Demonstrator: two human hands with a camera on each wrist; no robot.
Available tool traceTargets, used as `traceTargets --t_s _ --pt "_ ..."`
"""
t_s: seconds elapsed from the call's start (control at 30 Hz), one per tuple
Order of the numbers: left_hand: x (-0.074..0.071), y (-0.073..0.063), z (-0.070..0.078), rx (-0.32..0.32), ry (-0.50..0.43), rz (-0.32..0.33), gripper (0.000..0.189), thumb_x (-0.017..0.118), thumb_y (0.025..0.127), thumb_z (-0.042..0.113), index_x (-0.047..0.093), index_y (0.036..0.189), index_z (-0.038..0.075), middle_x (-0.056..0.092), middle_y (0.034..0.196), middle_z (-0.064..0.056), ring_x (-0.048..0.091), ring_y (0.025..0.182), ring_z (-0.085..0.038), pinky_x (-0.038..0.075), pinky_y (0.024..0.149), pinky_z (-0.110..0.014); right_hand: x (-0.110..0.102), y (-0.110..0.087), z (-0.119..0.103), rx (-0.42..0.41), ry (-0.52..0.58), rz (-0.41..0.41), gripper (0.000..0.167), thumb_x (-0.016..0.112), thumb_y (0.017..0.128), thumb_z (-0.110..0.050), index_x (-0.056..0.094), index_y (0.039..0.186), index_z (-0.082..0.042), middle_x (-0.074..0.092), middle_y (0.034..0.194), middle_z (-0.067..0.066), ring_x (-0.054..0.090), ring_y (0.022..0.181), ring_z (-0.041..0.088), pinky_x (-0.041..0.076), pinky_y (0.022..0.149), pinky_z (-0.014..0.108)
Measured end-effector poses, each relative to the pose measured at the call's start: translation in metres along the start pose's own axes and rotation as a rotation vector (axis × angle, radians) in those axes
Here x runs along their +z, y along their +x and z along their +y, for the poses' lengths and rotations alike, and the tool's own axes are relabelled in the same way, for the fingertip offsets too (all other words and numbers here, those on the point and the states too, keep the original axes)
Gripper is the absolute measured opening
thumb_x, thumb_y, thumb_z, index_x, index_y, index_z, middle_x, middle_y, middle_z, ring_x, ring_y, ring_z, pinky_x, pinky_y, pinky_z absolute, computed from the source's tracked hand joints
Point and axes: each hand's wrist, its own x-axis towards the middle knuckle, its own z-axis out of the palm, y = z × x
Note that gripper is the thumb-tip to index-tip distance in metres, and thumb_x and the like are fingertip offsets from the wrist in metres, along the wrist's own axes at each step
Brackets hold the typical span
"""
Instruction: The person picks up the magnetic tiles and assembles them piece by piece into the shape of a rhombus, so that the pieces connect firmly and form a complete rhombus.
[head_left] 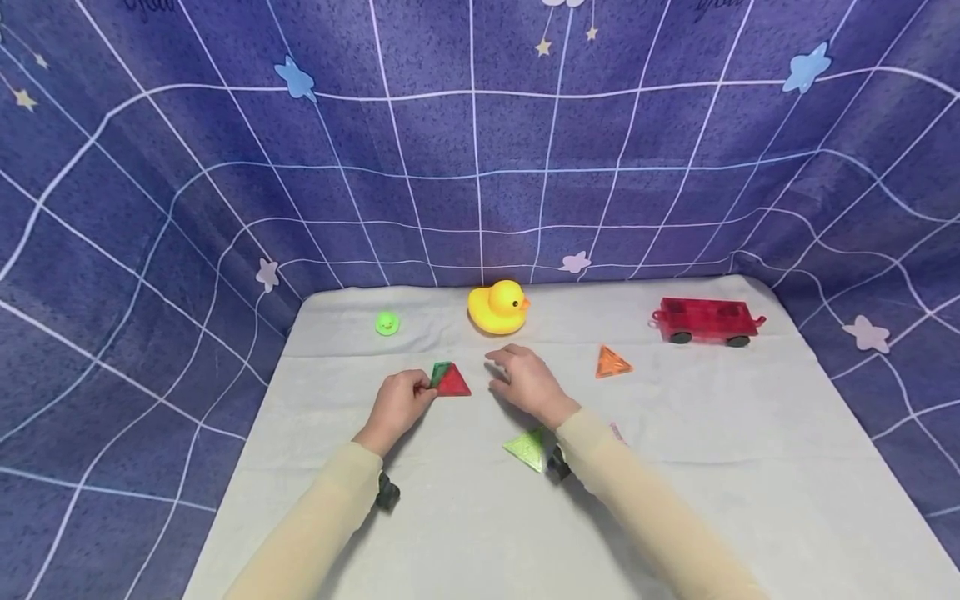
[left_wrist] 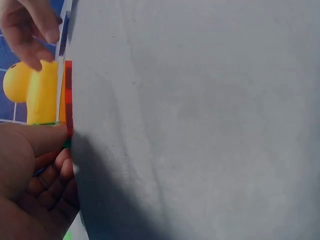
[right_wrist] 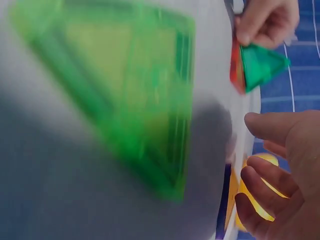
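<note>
My left hand (head_left: 400, 408) pinches a green triangular tile (right_wrist: 263, 65) between thumb and fingers, left of centre on the table. Against it is a red triangular tile (head_left: 454, 383), overlapping it in the head view; both are translucent. To the right of these tiles, my right hand (head_left: 531, 382) hovers with its fingers spread and loosely bent, holding nothing. Below the right wrist lies a light green triangular tile (head_left: 525, 451), which looms large and blurred in the right wrist view.
A yellow toy duck (head_left: 495, 310) sits behind the hands, with a small green toy (head_left: 387, 323) to its left. Farther right are an orange triangular tile (head_left: 612, 363) and a red toy wagon (head_left: 707, 320). Blue patterned cloth (head_left: 510, 133) hangs behind the table.
</note>
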Motion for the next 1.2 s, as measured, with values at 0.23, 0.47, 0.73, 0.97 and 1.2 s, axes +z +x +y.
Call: traceTargets --t_s 0.23,0.47,0.73,0.97,1.2 --pt "-0.001 0.0 0.001 0.005 -0.008 0.003 0.021 0.082 0.088 0.005 0.065 0.077 0.009 0.054 0.065 0.003 0.048 0.062 -0.016 0.044 0.063 -0.036 -0.016 -0.009 0.024 0.067 -0.027 0.029 0.05 0.085 0.089 -0.017 0.068 0.133 -0.002 0.064 0.127 0.017 0.061 0.117 0.036 0.048 0.103 0.047" --pt "-0.003 0.0 0.001 -0.005 -0.021 -0.012 0.02 0.082 0.09 0.007 0.066 0.078 0.009 0.054 0.066 0.004 0.049 0.063 -0.016 0.043 0.064 -0.035 -0.025 -0.017 0.037 0.103 -0.061 0.014 0.05 0.085 0.089 -0.018 0.068 0.131 0.003 0.065 0.124 0.018 0.061 0.115 0.036 0.048 0.102 0.047" --pt "-0.002 -0.001 -0.001 -0.006 -0.02 -0.022 0.019 0.082 0.089 0.006 0.067 0.078 0.009 0.055 0.067 0.003 0.05 0.064 -0.017 0.044 0.065 -0.036 -0.022 -0.018 0.041 0.109 -0.057 -0.009 0.043 0.083 0.091 -0.016 0.07 0.125 0.005 0.066 0.114 0.018 0.065 0.105 0.032 0.051 0.097 0.045" --pt "-0.001 0.0 -0.002 -0.01 -0.005 -0.025 0.019 0.082 0.089 0.008 0.067 0.079 0.01 0.055 0.067 0.004 0.049 0.064 -0.016 0.043 0.064 -0.035 -0.021 -0.016 0.038 0.123 -0.069 -0.022 0.039 0.083 0.091 -0.016 0.072 0.123 0.004 0.067 0.111 0.017 0.066 0.101 0.031 0.053 0.094 0.045" --pt "-0.001 0.0 -0.001 -0.008 -0.005 -0.028 0.02 0.082 0.09 0.007 0.065 0.079 0.01 0.054 0.067 0.004 0.048 0.064 -0.017 0.043 0.065 -0.037 -0.023 -0.015 0.036 0.159 -0.078 -0.036 0.041 0.084 0.091 -0.016 0.071 0.125 0.004 0.066 0.111 0.017 0.066 0.102 0.031 0.053 0.094 0.045"
